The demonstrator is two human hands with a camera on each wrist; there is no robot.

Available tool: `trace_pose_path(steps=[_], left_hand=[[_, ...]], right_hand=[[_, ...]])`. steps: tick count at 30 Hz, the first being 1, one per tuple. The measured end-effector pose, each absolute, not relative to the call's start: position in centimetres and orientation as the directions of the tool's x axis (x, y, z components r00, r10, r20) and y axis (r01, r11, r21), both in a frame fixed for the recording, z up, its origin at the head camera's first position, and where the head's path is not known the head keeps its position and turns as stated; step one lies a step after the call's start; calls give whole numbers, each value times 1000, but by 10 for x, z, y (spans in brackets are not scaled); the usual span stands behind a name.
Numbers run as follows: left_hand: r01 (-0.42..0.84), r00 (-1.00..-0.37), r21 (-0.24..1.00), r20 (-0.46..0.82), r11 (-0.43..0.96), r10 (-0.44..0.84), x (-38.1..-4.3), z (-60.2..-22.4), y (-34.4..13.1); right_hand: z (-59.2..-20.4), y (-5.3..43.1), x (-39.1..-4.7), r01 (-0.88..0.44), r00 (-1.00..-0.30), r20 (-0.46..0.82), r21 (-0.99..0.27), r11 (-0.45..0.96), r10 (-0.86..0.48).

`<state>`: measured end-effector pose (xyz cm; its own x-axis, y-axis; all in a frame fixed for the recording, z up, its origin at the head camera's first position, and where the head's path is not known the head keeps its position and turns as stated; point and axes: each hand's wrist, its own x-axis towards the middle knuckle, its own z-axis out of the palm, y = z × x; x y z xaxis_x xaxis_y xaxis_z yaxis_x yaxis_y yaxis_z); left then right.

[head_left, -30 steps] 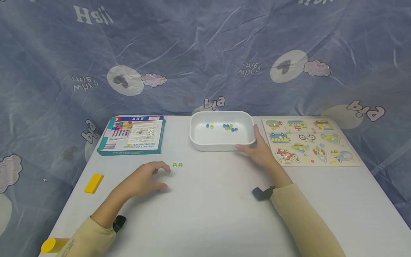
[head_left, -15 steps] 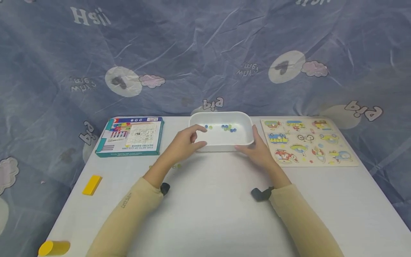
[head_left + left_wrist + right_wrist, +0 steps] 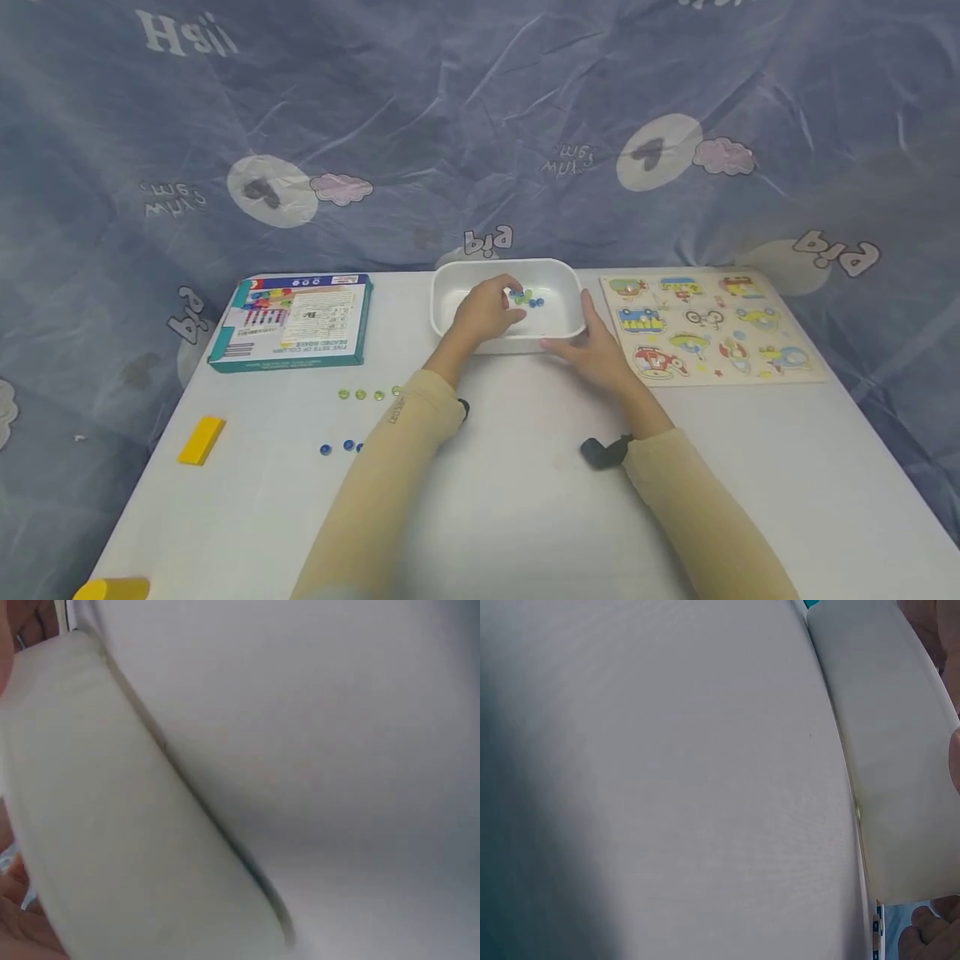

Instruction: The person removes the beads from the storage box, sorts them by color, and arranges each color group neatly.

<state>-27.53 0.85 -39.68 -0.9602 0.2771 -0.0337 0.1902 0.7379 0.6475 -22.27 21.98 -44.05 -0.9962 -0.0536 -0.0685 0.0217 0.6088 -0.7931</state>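
Note:
A white tray (image 3: 450, 283) stands at the back middle of the table, with small round blue and green beads (image 3: 534, 302) on its floor. My left hand (image 3: 483, 310) reaches over the near rim into it, thumb and forefinger apart around the left side of the bead cluster. My right hand (image 3: 600, 348) grips the tray's near right corner, thumb on the front wall and fingers along the right side. Green beads (image 3: 360, 394) lie in a row on the table by my left forearm. Blue beads (image 3: 348, 445) form another row nearer me, partly hidden by the sleeve.
A flat toy box (image 3: 292, 325) lies at the back left and a wooden picture puzzle board (image 3: 708, 329) at the back right. On the left are a yellow block (image 3: 201, 441) and, at the lower edge, a yellow cylinder (image 3: 112, 589). A printed cloth (image 3: 420, 125) hangs behind the table.
My left hand has moved from beside the green beads on the table up and right into the tray, then toward the bead cluster. My right hand has stayed on the tray's corner.

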Motion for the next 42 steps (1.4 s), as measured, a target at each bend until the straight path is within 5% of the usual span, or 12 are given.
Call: trace_pose_path(steps=[16,34,42], left_hand=[[26,-973,559,-175,829,148,-302,-418,35],[51,-982,553,-124,832,143,-312,-427,35],[92,-981,599,-83,795,175,-303,-398,35]], right_hand=[[-440,217,-223,3,-996,-54,-806,592,-67],[-436,216,-222,8,-996,-58,-795,607,-62],[-440,219,-223,24,-997,-67,-787,617,-47]])
